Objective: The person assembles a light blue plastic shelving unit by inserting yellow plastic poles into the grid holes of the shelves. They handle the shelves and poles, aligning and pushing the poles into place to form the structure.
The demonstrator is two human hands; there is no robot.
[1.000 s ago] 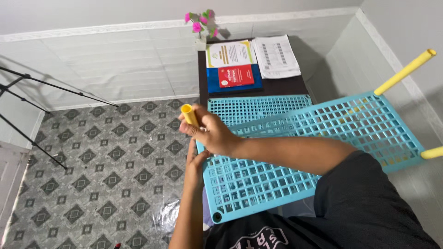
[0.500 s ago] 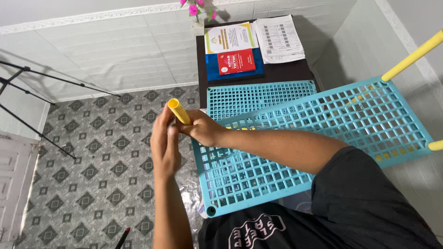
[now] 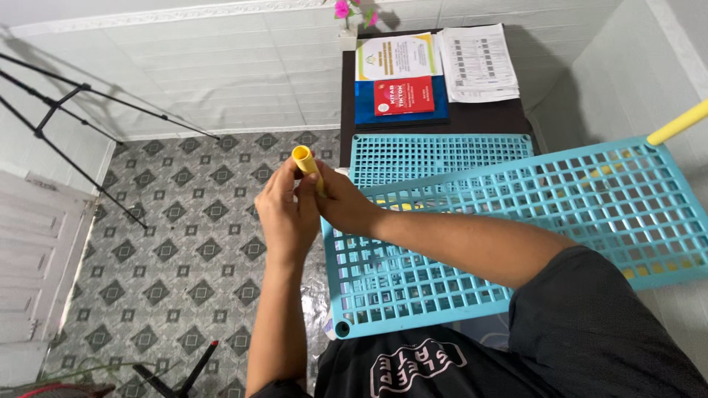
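Observation:
A yellow plastic tube (image 3: pixel 303 160) stands upright at the far left corner of a light blue grid panel (image 3: pixel 472 250) that lies across my lap. My left hand (image 3: pixel 284 214) and my right hand (image 3: pixel 341 205) both wrap around this tube from either side, fingers closed on it. Only the tube's open top end shows above my fingers. Another yellow tube (image 3: pixel 678 123) sticks out from the panel's far right corner.
A second blue grid panel (image 3: pixel 439 156) lies under the first, against a dark low table (image 3: pixel 472 118) with a red booklet (image 3: pixel 403 95), papers and a pink flower. A black tripod (image 3: pixel 70 118) stands left on the patterned tile floor. Tiled walls lie ahead and to the right.
My left hand has come up from under the panel and closed around the yellow tube beside my right hand. The view has shifted slightly leftward.

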